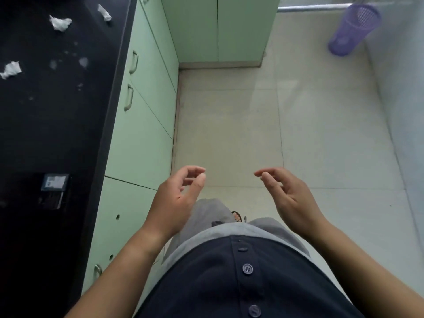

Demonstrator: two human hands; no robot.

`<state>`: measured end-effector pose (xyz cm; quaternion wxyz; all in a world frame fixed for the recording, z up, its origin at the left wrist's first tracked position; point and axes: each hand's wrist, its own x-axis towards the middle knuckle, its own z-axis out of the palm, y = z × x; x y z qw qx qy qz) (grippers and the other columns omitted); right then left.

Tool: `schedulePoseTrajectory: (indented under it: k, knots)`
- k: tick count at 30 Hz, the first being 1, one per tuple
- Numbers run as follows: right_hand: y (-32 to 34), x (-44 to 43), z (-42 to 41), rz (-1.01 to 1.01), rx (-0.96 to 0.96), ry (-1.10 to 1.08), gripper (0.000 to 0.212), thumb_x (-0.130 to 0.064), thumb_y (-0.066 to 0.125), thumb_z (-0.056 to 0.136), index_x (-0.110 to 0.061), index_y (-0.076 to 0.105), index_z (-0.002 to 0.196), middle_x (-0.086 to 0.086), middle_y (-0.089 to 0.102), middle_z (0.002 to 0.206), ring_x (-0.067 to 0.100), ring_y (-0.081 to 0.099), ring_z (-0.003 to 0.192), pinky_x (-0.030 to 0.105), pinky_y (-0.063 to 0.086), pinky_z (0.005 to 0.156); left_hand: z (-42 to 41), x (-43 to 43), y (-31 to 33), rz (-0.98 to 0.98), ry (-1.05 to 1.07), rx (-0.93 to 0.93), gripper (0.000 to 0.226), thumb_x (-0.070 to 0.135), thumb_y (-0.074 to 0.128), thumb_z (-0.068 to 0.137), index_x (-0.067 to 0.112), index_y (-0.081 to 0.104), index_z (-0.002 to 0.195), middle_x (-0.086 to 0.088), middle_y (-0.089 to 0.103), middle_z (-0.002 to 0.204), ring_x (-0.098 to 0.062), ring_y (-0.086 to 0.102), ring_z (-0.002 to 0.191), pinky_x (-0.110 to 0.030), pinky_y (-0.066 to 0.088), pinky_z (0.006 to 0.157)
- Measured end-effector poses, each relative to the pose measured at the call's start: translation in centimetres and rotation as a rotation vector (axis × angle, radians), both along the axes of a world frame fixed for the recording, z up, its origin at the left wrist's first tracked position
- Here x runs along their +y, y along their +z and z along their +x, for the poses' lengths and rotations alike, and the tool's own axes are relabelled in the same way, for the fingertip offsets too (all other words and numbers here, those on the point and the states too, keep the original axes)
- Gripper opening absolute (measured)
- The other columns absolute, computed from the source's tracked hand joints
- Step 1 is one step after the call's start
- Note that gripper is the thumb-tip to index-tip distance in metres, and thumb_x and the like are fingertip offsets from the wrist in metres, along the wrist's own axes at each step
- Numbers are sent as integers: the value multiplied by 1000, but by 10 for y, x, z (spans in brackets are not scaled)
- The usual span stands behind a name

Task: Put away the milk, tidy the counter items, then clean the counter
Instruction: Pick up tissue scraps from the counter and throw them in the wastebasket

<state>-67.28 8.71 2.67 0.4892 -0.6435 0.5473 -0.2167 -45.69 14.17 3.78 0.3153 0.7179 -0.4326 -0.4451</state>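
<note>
A black counter [75,134] runs down the left side. Three crumpled white paper wads lie on it: one [60,22] at the top, one [104,12] near the far edge, one [11,70] at the left. Pale splashes of spilled liquid [68,63] dot the counter between them. My left hand [177,196] and my right hand [285,193] hang in front of my body over the floor, to the right of the counter. Both have loosely curled fingers and hold nothing. No milk container is in view.
Green cabinet fronts with metal handles [137,125] stand under the counter, and more green cabinets [218,28] close off the far end. A purple mesh waste basket [351,31] stands on the pale tiled floor [252,125] at the top right. A dark flat device [54,191] lies on the counter.
</note>
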Motion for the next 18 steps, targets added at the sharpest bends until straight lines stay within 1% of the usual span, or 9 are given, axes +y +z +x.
schedulePoseTrajectory:
  k: [2, 4, 7, 11, 14, 16, 18]
  knots:
    - [-5, -25, 4, 27, 7, 25, 21, -32, 44, 93, -23, 63, 98, -10, 64, 99, -9, 54, 94, 2, 38, 73, 7, -25, -4, 15, 20, -8, 17, 47, 49, 87, 38, 60, 97, 19, 65, 100, 7, 57, 94, -15, 45, 75]
    - [-9, -55, 11, 38, 17, 51, 22, -30, 44, 93, -21, 63, 98, -11, 64, 98, -9, 54, 93, 2, 38, 71, 15, -53, -8, 23, 44, -5, 11, 38, 50, 92, 37, 60, 97, 18, 65, 100, 6, 58, 94, -12, 45, 72]
    - [-14, -113, 30, 31, 31, 76, 22, -28, 45, 93, -19, 64, 99, -12, 63, 96, -9, 55, 92, 1, 38, 71, 31, -103, -14, 15, 63, -9, 11, 34, 50, 92, 36, 60, 97, 19, 65, 100, 5, 58, 96, -16, 46, 75]
    - [-16, -209, 72, -34, 31, 101, 23, -28, 45, 93, -16, 64, 100, -8, 63, 97, -6, 56, 93, 2, 38, 71, 66, -188, -21, -16, 81, -22, 12, 37, 50, 92, 36, 60, 99, 18, 65, 100, 5, 58, 96, -23, 48, 83]
    - [-8, -283, 111, -80, 11, 104, 23, -27, 45, 94, -14, 64, 100, -4, 64, 99, -3, 57, 93, 3, 39, 72, 104, -259, -12, -59, 85, -41, 16, 43, 49, 89, 37, 60, 99, 19, 65, 100, 5, 58, 98, -26, 48, 87]
    - [1, -325, 137, -103, -7, 125, 24, -28, 45, 94, -14, 63, 101, -5, 63, 98, -3, 57, 93, 3, 39, 72, 129, -300, -2, -86, 105, -53, 20, 47, 47, 86, 38, 60, 99, 21, 65, 100, 4, 58, 99, -27, 47, 87]
    - [6, -363, 162, -121, -21, 156, 29, -35, 43, 92, -17, 63, 103, -9, 62, 98, -4, 56, 93, 3, 40, 73, 153, -334, 5, -105, 137, -67, 22, 49, 46, 84, 39, 59, 99, 21, 65, 101, 2, 58, 100, -28, 47, 88]
